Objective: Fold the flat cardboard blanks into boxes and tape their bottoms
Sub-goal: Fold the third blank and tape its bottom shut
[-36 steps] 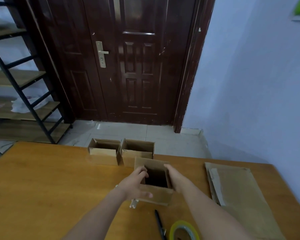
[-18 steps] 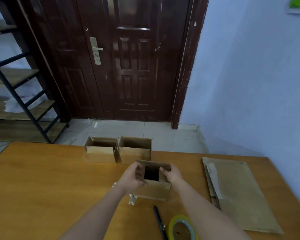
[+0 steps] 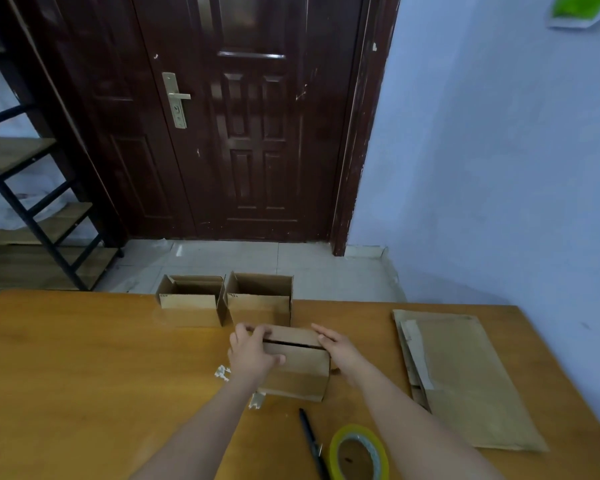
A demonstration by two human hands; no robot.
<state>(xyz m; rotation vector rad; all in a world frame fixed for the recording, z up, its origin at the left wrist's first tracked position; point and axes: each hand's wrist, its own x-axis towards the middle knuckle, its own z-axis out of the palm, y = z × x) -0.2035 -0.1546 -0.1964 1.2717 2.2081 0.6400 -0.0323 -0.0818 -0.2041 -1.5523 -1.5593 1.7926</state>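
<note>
Gripping box (image 3: pixel 300 374) with left hand (image 3: pixel 252 355); right hand (image 3: pixel 343 353) pressing flap (image 3: pixel 291 334).

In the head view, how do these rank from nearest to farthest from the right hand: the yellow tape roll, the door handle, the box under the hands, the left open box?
1. box under the hands: touching the right hand.
2. yellow tape roll: near table edge.
3. left open box: far table edge, leftward.
4. door handle: beyond the table.

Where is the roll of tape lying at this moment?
In the head view, the roll of tape lies on the table at the bottom edge, just right of the black pen, nearer the person than the box.
</note>
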